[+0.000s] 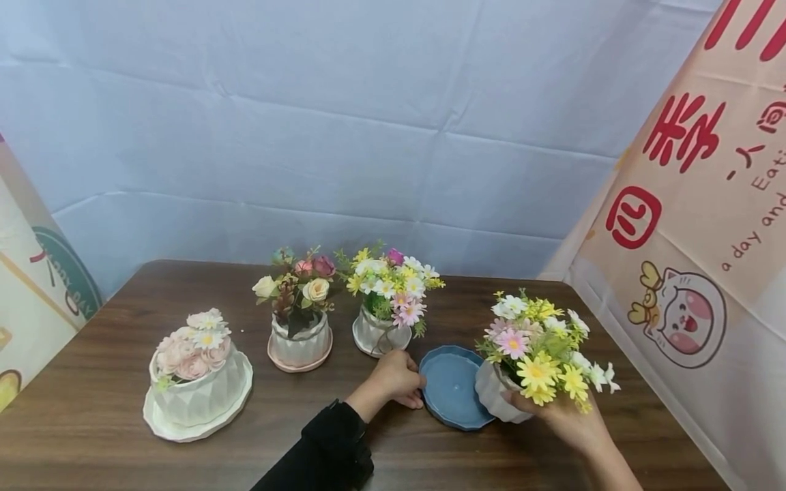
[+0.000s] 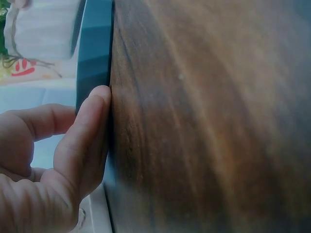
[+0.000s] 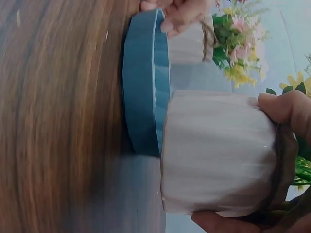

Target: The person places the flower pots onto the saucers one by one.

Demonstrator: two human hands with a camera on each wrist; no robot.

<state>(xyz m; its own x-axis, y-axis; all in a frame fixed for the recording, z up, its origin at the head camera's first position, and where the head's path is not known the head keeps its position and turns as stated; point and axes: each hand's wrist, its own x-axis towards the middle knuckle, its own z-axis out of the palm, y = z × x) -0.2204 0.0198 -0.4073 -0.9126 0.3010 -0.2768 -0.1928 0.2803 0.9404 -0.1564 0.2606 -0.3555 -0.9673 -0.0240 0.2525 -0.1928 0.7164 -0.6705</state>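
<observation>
At the rim of a blue saucer (image 1: 454, 387), my left hand (image 1: 398, 379) pinches the left edge between thumb and finger; the left wrist view shows the thumb (image 2: 82, 126) against the saucer's side. The saucer rests on the table. My right hand (image 1: 571, 417) grips a white ceramic flowerpot (image 1: 495, 393) near its brim, holding it tilted beside and partly over the saucer's right edge. Yellow, white and pink artificial flowers (image 1: 540, 354) fill this pot and hide part of the hand. In the right wrist view the pot's base (image 3: 166, 160) is raised off the table.
Three more potted flower arrangements stand on saucers: pale pink blooms (image 1: 192, 354) at left, cream and red roses (image 1: 301, 293) at centre back, and mixed daisies (image 1: 393, 286) just behind my left hand. Beyond the wooden table (image 1: 184, 286) hangs a light cloth (image 1: 307, 136).
</observation>
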